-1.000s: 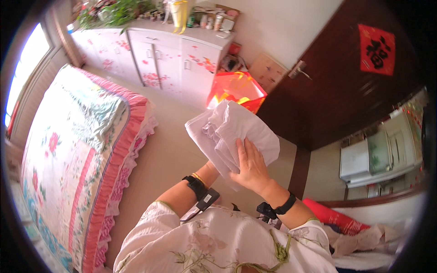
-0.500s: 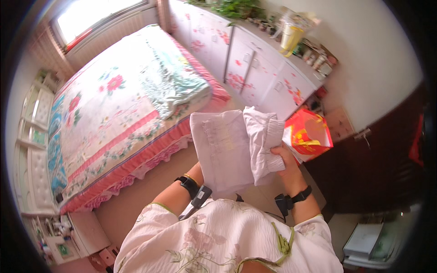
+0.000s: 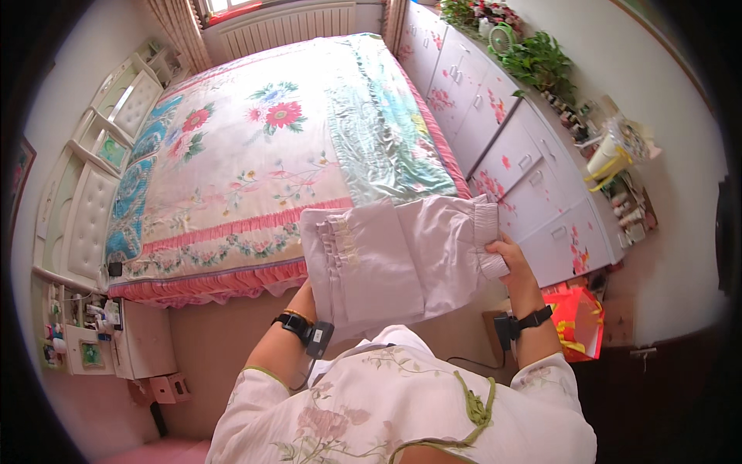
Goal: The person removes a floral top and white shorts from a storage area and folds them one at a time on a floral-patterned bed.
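Observation:
A pale lilac pair of trousers [image 3: 386,259] is held up in front of me, partly folded, with an elastic waistband at its right end. Small ruffles and a pale patch of trim run down the left part of it. My right hand [image 3: 502,255] grips the waistband, thumb on top and the other fingers mostly behind the cloth. My left hand is hidden behind the left side of the trousers, so its fingers do not show; only the left forearm [image 3: 280,352] with a dark wrist strap is visible. The cloth hangs over the floor near the bed's front edge.
A large bed [image 3: 232,193] with a flowered cover and a crumpled green cloth [image 3: 394,147] lies ahead. White flowered cabinets [image 3: 533,162] line the right, topped with plants and bottles. A red gift bag [image 3: 576,321] stands at right, a bedside cabinet [image 3: 147,336] at left.
The folded waistband end of the trousers has been spread out to the right, with my right hand still on it. The view has turned, showing more of the bed and cabinets.

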{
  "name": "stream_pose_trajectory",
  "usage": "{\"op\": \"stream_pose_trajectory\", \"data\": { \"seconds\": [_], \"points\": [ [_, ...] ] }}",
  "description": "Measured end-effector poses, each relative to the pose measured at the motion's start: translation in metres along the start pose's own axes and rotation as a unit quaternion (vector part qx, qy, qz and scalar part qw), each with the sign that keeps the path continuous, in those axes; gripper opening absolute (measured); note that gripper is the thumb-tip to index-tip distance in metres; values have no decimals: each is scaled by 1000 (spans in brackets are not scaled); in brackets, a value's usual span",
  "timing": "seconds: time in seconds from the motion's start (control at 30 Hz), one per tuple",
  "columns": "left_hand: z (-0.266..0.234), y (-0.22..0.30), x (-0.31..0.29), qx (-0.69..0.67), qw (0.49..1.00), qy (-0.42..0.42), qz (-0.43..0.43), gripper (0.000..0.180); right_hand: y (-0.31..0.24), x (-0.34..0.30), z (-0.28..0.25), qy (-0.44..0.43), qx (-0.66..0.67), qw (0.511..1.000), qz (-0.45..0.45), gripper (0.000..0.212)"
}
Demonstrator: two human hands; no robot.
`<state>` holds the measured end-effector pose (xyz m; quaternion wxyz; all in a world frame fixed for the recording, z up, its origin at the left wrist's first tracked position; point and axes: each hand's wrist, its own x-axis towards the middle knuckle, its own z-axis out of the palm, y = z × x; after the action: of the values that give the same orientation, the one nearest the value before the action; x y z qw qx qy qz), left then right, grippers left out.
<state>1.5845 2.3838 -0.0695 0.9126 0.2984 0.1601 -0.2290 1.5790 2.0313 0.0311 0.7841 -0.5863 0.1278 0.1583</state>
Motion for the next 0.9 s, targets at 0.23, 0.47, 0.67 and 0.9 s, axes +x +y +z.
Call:
{"op": "stream_pose_trajectory", "data": {
  "seconds": [0.23, 0.47, 0.67, 0.9],
  "points": [
    [-62, 91, 111, 131, 977, 163, 44, 31, -3, 192, -60, 23, 28, 999, -35, 41],
    [-163, 150, 152, 273, 913, 300, 37, 41, 61, 349, -199, 337, -488, 804, 28, 37],
    [-196, 199, 150, 127, 923, 360, 51, 41, 154, 400, -40, 89, -361, 908, 190, 32],
    [-227, 289, 216, 150, 956, 222, 121, 46, 239, 398, 56, 192, -309, 877, 313, 35]
  ]
}}
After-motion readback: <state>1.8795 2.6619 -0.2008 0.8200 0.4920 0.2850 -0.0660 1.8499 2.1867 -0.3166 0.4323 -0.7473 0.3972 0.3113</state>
